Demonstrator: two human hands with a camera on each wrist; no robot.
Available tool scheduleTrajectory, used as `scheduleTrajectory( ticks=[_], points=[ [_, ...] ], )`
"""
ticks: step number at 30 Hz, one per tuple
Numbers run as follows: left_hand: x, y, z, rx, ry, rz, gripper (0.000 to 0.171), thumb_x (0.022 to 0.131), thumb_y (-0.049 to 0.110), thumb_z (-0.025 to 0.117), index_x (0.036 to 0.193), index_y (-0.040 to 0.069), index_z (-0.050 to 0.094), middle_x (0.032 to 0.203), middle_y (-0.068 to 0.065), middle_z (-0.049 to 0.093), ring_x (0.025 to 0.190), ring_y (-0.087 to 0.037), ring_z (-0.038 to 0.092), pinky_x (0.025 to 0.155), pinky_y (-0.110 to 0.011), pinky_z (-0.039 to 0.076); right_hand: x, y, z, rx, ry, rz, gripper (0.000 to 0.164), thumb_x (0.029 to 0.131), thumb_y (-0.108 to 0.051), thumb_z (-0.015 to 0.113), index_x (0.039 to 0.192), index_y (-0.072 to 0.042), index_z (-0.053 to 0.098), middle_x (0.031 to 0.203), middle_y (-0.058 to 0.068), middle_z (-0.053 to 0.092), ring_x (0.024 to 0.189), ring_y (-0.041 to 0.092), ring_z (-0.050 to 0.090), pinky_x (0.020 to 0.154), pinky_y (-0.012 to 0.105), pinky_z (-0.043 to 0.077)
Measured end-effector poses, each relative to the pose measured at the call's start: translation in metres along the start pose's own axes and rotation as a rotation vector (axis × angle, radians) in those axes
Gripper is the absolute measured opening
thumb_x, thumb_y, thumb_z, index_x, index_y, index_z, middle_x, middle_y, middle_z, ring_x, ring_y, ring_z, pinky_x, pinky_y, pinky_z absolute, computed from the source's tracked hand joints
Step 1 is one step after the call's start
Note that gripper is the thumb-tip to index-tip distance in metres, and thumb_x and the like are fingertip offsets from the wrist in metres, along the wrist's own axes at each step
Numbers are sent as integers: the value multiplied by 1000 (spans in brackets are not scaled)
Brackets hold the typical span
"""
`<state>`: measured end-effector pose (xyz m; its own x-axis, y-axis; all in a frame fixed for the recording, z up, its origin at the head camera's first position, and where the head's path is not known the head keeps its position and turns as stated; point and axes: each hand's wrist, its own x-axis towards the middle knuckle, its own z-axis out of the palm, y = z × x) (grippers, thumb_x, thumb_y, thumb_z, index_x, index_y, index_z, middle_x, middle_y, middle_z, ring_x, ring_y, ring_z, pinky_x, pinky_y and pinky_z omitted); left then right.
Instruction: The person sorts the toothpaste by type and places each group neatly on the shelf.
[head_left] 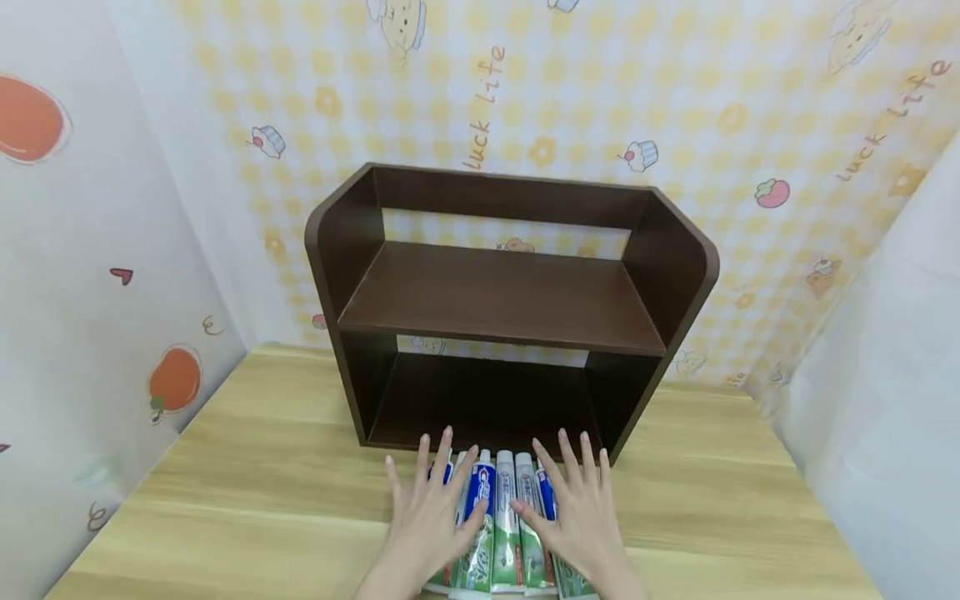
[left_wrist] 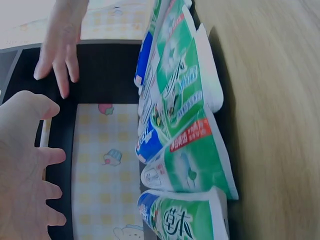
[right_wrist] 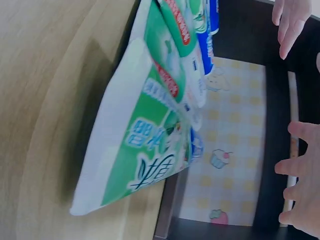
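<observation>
Several toothpaste tubes (head_left: pixel 507 533) lie side by side in a row on the table, caps toward the shelf. They are green and white, some with blue cap-end parts. My left hand (head_left: pixel 423 517) is spread over the left part of the row, fingers apart. Over the right part is my right hand (head_left: pixel 581 517), its fingers likewise stretched out. Both wrist views show a gap between the hands and the tubes; neither holds anything. In the right wrist view the nearest tube (right_wrist: pixel 145 140) shows its flat white crimped end. The hands hide the outer tubes partly in the head view.
A dark brown two-tier shelf (head_left: pixel 502 292) stands just behind the tubes, its lower compartment (head_left: pixel 487 400) facing me. The wooden table (head_left: pixel 247 492) extends to both sides. Behind it is a yellow checked wall covering (head_left: pixel 585 108), with pale walls left and right.
</observation>
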<state>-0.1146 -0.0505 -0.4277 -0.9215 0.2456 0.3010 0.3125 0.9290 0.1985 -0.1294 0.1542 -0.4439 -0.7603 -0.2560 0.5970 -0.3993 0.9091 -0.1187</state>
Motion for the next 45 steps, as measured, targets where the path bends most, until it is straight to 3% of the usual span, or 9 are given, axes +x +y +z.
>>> scheduleTrajectory(
  ticks=[5,8,12,15,19,26,37,45],
  points=[
    [1,1,-3,-15,10,23,59,85,51,49,137,24,41,149,-14,26,136,-42,21,99,-74,11,4,2,-4,21,-18,27,76,82,-74,27,133,-21,47,139,20,41,130,47,27,105,62,19],
    [-1,-1,-5,-45,-2,20,59,85,51,50,136,21,43,147,-15,30,133,-43,27,100,-72,15,5,1,-6,58,-25,62,74,80,-69,44,133,-18,47,138,20,43,130,45,28,105,61,20],
    [-3,-7,-6,-159,-19,-20,58,86,46,54,134,14,45,145,-16,34,130,-42,33,101,-69,21,8,2,-7,131,12,122,71,74,-49,68,129,-9,48,130,19,49,124,43,37,99,61,30],
    [-4,-12,-5,-253,-6,-46,56,85,38,59,130,8,47,140,-19,40,124,-42,41,99,-66,28,10,4,-8,233,79,182,67,70,-29,76,126,-3,49,124,22,53,116,43,44,93,60,37],
    [-3,-22,-1,-329,11,-79,52,82,30,64,125,3,49,131,-23,47,116,-43,48,95,-62,36,12,11,-12,390,142,283,63,70,-14,77,124,2,49,122,23,53,113,40,47,92,55,40],
    [-4,-39,10,-428,-32,-166,53,81,26,67,124,0,50,123,-24,51,111,-43,51,90,-57,44,18,24,-22,598,111,548,57,80,-18,70,128,1,45,126,21,50,120,33,45,100,48,34],
    [-9,-60,25,-652,-140,-339,77,80,23,68,135,-11,27,129,-34,41,114,-48,47,92,-55,43,22,48,-28,728,205,789,56,83,-21,67,128,-1,41,122,17,51,113,25,47,85,17,37],
    [-7,-69,30,-754,-196,-389,77,74,18,73,129,-16,32,125,-35,44,109,-45,51,89,-50,47,30,62,-29,798,237,895,60,85,-27,65,131,-2,36,124,12,45,115,20,42,83,10,37]
  ],
)
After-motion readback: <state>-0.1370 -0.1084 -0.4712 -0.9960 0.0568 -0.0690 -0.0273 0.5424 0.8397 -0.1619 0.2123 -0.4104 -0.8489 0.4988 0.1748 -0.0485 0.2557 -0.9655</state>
